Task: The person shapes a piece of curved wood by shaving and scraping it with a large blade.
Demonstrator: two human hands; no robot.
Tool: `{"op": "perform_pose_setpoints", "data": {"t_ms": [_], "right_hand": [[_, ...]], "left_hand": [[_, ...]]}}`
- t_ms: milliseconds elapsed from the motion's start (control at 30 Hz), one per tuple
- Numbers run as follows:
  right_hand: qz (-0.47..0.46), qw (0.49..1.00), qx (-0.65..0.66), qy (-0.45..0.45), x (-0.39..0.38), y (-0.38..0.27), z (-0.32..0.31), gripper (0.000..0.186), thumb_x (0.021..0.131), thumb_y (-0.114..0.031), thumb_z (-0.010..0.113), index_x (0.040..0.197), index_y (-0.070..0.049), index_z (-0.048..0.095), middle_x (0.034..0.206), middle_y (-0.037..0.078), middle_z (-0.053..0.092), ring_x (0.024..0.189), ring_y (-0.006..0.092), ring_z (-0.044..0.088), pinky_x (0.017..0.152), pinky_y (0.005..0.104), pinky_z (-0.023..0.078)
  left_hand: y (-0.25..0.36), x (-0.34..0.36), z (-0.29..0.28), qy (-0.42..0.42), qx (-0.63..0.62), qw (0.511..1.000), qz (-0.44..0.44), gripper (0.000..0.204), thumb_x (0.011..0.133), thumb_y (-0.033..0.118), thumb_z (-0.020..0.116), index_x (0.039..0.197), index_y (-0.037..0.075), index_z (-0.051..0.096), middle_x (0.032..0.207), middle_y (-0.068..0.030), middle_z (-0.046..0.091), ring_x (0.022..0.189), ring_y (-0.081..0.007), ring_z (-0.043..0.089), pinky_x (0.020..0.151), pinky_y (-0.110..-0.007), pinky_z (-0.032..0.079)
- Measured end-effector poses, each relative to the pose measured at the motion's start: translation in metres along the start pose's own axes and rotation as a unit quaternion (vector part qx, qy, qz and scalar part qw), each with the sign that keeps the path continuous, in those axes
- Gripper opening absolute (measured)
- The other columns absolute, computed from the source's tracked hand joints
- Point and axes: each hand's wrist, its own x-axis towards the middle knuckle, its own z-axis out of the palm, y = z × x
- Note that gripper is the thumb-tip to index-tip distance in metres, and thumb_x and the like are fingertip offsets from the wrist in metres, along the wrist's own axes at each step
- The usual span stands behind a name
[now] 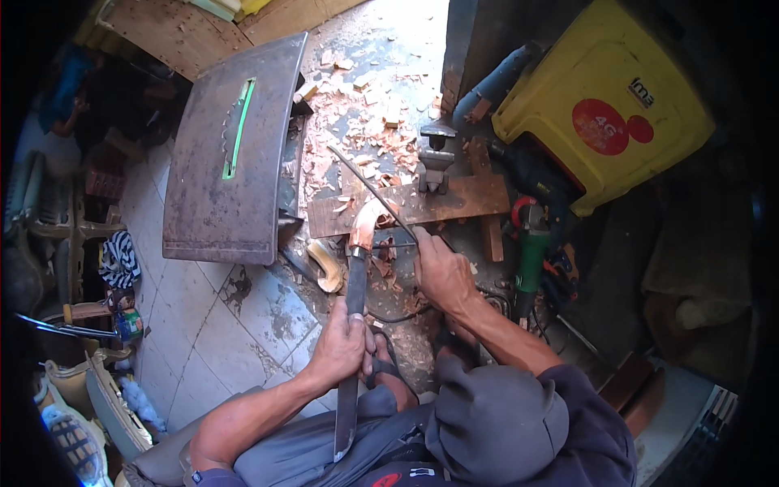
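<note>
My left hand (341, 345) is wrapped round the dark blade of a machete (347, 414), whose tip points back toward my lap. At its far end a curved, pale reddish wooden handle (367, 223) joins the blade at a metal collar. A long thin dark rod, which looks like a file (365, 185), is gripped in my right hand (442, 272). It slants forward and left across the handle's curved end; whether they touch I cannot tell. Another curved wooden handle (326, 269) lies on the floor, left of the machete.
Ahead are a wooden board (466, 199), a small metal vise (436, 154) and scattered wood shavings (365, 122). A dark slotted tabletop (231, 154) stands left. Rightward are a green angle grinder (531, 256) with a cord and a yellow plastic stool (604, 105). A grey cap (499, 426) shows low.
</note>
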Motion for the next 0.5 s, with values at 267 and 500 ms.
{"op": "perform_pose_setpoints", "data": {"t_ms": [267,500], "right_hand": [[-0.038,0.999,0.014,0.036,0.006,-0.011,-0.011,0.022,0.096,-0.009,0.051,0.117,-0.001,0.053,0.091,0.026,0.066,0.072,0.0498,0.070,0.064,0.0596,0.057],[0.019,0.997,-0.060,-0.050,0.008,-0.013,-0.004,0.018,0.096,-0.006,0.050,0.112,0.001,0.051,0.092,0.028,0.066,0.074,0.0507,0.070,0.064,0.0594,0.058]], "left_hand": [[0.007,0.001,0.007,0.003,-0.007,1.000,0.004,0.012,0.112,0.017,0.031,0.119,0.007,0.033,0.072,-0.0076,0.056,0.045,-0.0160,0.057,0.038,-0.029,0.048],[0.007,-0.004,0.010,0.007,-0.021,1.000,-0.006,0.013,0.112,0.016,0.031,0.119,0.005,0.033,0.073,-0.0086,0.058,0.046,-0.0153,0.058,0.039,-0.029,0.048]]}}
